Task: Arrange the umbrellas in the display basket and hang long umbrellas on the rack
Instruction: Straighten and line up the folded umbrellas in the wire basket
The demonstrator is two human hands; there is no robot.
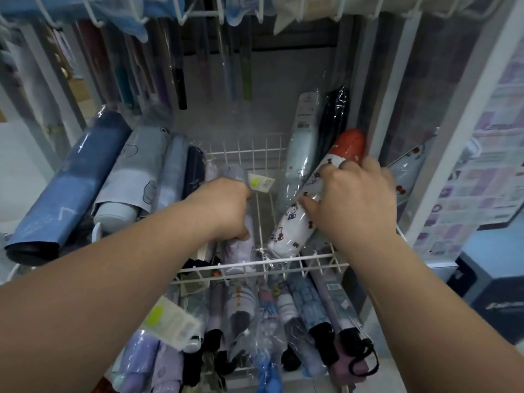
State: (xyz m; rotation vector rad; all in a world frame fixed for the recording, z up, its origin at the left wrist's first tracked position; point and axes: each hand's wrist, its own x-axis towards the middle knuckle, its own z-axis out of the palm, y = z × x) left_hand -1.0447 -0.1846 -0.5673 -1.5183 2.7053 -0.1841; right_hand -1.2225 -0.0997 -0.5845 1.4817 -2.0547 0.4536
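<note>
wall (pixel 279 78): grey | floor (pixel 493 245): pale, bluish | right: purple-patterned panel (pixel 467 180), dark box (pixel 499 296)
</note>
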